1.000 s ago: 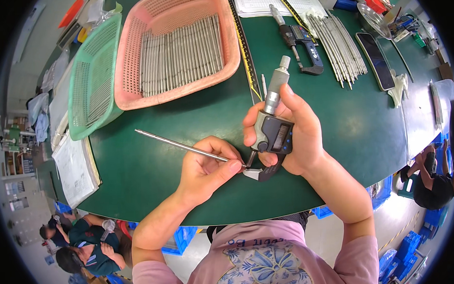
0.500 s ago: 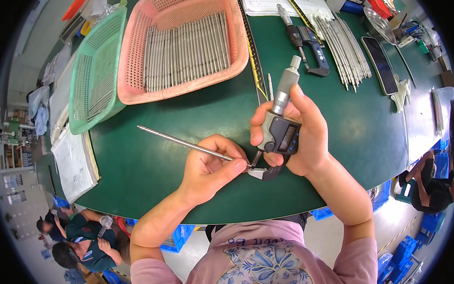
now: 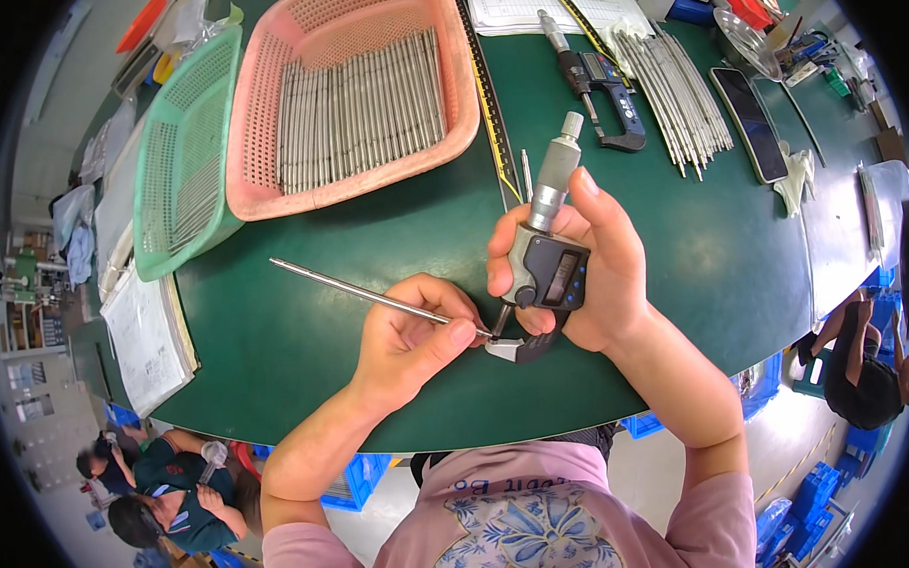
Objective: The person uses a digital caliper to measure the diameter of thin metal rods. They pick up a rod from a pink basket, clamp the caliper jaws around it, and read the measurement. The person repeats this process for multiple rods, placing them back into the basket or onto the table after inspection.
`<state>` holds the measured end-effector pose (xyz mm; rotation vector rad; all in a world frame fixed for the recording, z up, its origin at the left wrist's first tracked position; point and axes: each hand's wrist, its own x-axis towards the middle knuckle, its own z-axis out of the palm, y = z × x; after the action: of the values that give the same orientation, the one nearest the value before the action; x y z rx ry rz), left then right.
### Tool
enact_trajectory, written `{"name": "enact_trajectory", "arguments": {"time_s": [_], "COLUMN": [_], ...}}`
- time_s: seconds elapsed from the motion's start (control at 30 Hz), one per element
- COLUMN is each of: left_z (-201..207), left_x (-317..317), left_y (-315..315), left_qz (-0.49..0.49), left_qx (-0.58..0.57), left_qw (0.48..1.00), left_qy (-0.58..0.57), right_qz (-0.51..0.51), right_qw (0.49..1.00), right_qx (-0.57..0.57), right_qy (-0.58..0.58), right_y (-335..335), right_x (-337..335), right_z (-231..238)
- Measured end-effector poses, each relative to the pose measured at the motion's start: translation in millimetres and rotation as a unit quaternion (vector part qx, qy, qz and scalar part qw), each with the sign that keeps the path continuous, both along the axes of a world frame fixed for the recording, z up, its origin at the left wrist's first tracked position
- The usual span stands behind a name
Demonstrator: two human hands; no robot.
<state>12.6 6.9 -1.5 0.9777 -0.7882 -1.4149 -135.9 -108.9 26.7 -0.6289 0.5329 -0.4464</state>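
Left hand (image 3: 408, 338): I'm pinching the thin rod (image 3: 360, 292), frame centre, tip fed into the gauge.
Right hand (image 3: 584, 269): wrapped round the gauge (image 3: 546, 271), screen up so I can read it.

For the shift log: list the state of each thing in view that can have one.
left hand: pinching a thin metal rod, one end at the micrometer's jaw
right hand: gripping a digital micrometer, upright
pink basket: holds a layer of metal rods
green basket: holds rods too
digital caliper: lying flat, untouched
phone: screen dark
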Motion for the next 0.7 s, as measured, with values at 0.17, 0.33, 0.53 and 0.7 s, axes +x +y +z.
{"name": "enact_trajectory", "arguments": {"time_s": [0.17, 0.33, 0.53, 0.7], "left_z": [0.5, 1.7, -1.9, -1.6], "left_x": [0.9, 2.1, 3.4, 3.1], "left_y": [0.2, 0.3, 0.8, 0.2], "left_qz": [-0.004, -0.012, -0.029, -0.035], "left_qx": [0.000, -0.003, -0.031, -0.038], "left_qw": [1.000, 1.000, 0.998, 0.998], "left_qy": [-0.009, 0.015, 0.037, 0.035], "right_qz": [0.007, 0.006, 0.008, 0.014], "right_qw": [1.000, 1.000, 1.000, 1.000], "right_qx": [-0.018, -0.003, 0.021, 0.013], "right_qy": [0.006, 0.021, 0.019, 0.016], "right_y": [-0.1, -0.3, -0.6, -1.3], "right_x": [1.1, 3.7, 2.8, 1.5], "right_z": [-1.2, -2.1, -0.4, -2.4]}}
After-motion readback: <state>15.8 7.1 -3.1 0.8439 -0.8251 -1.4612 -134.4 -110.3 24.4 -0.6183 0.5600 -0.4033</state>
